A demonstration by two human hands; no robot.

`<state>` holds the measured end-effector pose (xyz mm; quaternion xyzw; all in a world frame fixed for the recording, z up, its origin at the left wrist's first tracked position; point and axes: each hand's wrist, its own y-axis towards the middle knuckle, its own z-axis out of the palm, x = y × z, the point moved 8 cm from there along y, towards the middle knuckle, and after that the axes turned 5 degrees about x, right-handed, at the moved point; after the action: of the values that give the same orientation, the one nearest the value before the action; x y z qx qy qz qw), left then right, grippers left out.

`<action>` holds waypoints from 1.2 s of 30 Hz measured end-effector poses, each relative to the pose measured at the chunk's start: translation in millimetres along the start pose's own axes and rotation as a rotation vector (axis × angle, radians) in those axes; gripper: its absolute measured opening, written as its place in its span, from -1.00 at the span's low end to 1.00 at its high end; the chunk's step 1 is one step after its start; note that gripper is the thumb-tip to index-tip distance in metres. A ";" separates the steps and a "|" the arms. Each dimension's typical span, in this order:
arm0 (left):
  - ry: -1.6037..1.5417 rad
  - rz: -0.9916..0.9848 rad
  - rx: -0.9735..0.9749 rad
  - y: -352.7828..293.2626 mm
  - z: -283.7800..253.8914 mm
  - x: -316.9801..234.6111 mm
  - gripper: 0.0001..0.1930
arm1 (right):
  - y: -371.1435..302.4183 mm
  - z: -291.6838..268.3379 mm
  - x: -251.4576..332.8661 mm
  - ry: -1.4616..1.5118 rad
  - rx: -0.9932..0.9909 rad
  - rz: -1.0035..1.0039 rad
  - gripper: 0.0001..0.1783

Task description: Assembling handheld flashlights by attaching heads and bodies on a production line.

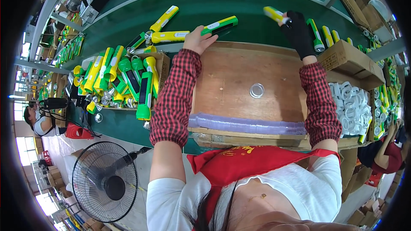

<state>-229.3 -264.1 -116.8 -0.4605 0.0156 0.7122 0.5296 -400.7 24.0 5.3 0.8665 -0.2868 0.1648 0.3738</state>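
My left hand (198, 40) is bare and closes round the near end of a green flashlight (220, 25) with yellow trim, thumb on one side and fingers on the other. My right hand (296, 32), in a black glove, grips a yellow flashlight (274, 14) with a green end, slightly blurred, above the green belt. Left of my left hand lie a yellow flashlight (170, 37) and another yellow flashlight (165, 18) with a green end. A clear round disc (257, 90) rests on the wooden board (231, 75) between my forearms.
At left, a carton (164, 69) is heaped with flashlights. White rings (351, 108) fill a box at right, beside an open cardboard box (349, 62). A long purple-tinted row of stacked clear discs (248, 124) lines the board's near edge. A black fan (105, 182) stands lower left.
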 end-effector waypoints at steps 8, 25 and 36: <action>0.176 0.065 -0.094 54.0 18.2 15.0 -0.43 | -32.1 53.9 -75.1 -0.420 0.382 0.126 -0.72; 0.278 0.063 0.614 -186.1 84.0 92.9 -0.53 | -89.7 35.3 125.5 0.945 0.373 0.381 -0.64; 0.138 -0.299 0.581 -240.6 29.0 181.6 -0.61 | -181.8 17.6 152.9 0.581 0.777 -0.058 -0.87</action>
<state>-65.5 -9.4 -110.2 -0.3347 0.1862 0.5593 0.7352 -167.3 54.8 -30.6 0.8678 -0.0637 0.4842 0.0918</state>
